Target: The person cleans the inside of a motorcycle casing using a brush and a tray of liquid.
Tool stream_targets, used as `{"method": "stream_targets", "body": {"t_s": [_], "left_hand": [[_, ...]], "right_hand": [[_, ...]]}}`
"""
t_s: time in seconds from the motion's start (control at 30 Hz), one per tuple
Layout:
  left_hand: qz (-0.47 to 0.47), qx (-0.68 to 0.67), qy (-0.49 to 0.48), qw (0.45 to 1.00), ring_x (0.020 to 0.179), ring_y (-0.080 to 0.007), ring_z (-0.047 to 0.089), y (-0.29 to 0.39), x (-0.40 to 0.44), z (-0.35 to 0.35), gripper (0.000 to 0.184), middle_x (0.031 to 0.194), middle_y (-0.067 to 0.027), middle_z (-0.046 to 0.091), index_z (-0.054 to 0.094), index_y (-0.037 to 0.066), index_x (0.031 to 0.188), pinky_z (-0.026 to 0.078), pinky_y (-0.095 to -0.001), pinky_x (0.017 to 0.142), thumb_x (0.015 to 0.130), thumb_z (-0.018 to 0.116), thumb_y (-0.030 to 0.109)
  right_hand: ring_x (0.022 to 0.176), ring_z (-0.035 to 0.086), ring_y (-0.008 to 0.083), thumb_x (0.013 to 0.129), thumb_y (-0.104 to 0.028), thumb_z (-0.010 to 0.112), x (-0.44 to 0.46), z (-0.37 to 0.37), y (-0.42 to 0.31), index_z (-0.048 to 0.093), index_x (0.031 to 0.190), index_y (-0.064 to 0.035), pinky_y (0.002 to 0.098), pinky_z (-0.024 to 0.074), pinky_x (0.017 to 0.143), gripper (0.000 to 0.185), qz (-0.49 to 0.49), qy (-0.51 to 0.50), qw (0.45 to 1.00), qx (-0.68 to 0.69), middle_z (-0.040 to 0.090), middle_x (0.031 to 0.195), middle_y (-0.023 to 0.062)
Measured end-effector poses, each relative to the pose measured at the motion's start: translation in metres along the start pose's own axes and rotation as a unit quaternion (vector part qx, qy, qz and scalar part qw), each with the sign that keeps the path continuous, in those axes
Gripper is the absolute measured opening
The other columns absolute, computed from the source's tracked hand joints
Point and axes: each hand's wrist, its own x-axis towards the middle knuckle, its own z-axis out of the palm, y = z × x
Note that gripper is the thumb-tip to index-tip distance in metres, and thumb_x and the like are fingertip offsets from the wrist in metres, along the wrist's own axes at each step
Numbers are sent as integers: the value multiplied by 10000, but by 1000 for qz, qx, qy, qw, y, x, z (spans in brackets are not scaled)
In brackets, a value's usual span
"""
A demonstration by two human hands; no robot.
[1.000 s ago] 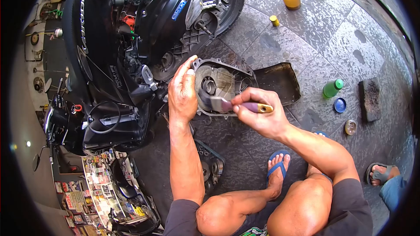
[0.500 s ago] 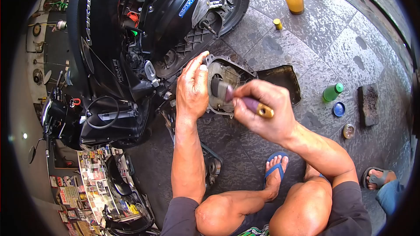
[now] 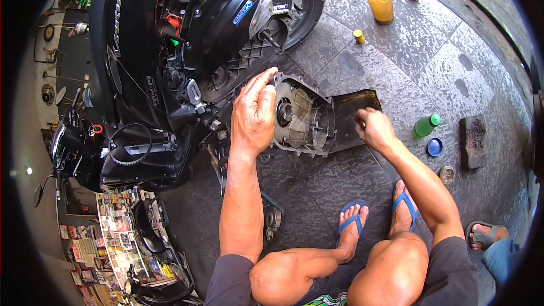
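A grey metal engine cover (image 3: pixel 303 116) stands tilted on the floor, its ribbed inner side showing. My left hand (image 3: pixel 253 116) grips its left rim, thumb on the near side and fingers along the edge. Behind the cover's right end lies a shallow black tray (image 3: pixel 348 112) with a dirty, worn rim. My right hand (image 3: pixel 375 129) is over the tray's right side with its fingers curled. Whatever those fingers hold is hidden; the paintbrush seen earlier does not show.
A black scooter (image 3: pixel 209 34) with its side opened stands at upper left. Rightward on the tiles are a yellow jug (image 3: pixel 378 3), a green bottle (image 3: pixel 426 126), a blue lid (image 3: pixel 434 147) and a dark block (image 3: pixel 472 141). Another person's sandaled foot (image 3: pixel 481 234) is at lower right.
My right hand has moved right, from brushing inside the engine cover to over the black tray. The paintbrush has gone out of sight. My left hand stays on the cover.
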Motion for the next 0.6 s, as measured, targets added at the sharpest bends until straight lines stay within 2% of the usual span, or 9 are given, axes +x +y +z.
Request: {"method": "stream_targets", "body": {"t_s": [0.03,0.13,0.17,0.23,0.27,0.3,0.4,0.5,0.6], "left_hand": [[6,-4,4,1000,1177,-360,618,-2,0,2,342,1255,-203,657,644,-3,1257,460,-393,1018,997,507,172],[28,0,14,1000,1175,-358,618,-1,0,2,343,1258,-199,657,644,-3,1257,460,-394,1019,993,510,170],[42,5,18,999,1176,-356,617,-1,-1,2,343,1260,-197,657,644,-3,1258,459,-395,1020,991,511,168],[41,3,18,999,1177,-354,616,-3,-1,2,343,1261,-196,657,644,-3,1258,460,-396,1019,991,514,168],[45,-2,15,999,1177,-353,615,-4,-2,2,342,1261,-195,657,645,-2,1259,460,-397,1019,991,516,168],[44,-4,16,999,1177,-353,615,-3,-3,2,342,1261,-195,657,645,-2,1259,460,-397,1019,991,516,168],[51,4,12,999,1170,-349,614,2,-3,3,343,1257,-196,658,644,-4,1261,461,-394,1017,991,523,169],[46,0,5,999,1169,-347,613,7,-4,3,345,1257,-194,658,642,-4,1266,462,-393,1015,991,521,166],[57,4,11,998,1172,-346,611,5,-6,3,347,1260,-192,657,641,-2,1271,461,-395,1016,993,520,168]], "right_hand": [[861,677,411,814,-130,675,-1,21,25,687,912,-18,473,557,766,150,21,-25,997,-74,689,911,199],[873,681,435,801,-163,684,-8,21,31,709,931,-41,506,561,802,179,25,-90,995,-32,710,909,197],[816,715,361,796,-181,711,-6,6,16,722,957,-38,445,571,777,216,70,-94,991,57,727,878,176],[745,694,190,811,-154,723,-4,-43,-30,724,981,-29,340,554,715,211,67,-42,958,275,726,823,96],[738,612,72,837,-131,741,-2,-57,-45,720,963,-22,256,506,676,168,53,-19,921,385,693,795,15],[730,587,47,858,-112,739,1,-79,-64,712,953,-14,228,487,653,139,33,-13,882,470,675,785,-5],[619,599,67,856,-134,750,10,-128,-111,672,927,15,224,473,551,182,28,-55,824,563,696,781,51],[576,609,89,854,-145,742,32,-127,-132,660,910,22,240,492,536,194,19,-98,819,566,705,776,74],[570,606,83,852,-144,730,48,-120,-126,654,882,24,235,505,523,186,43,-21,836,547,712,758,76]]}}
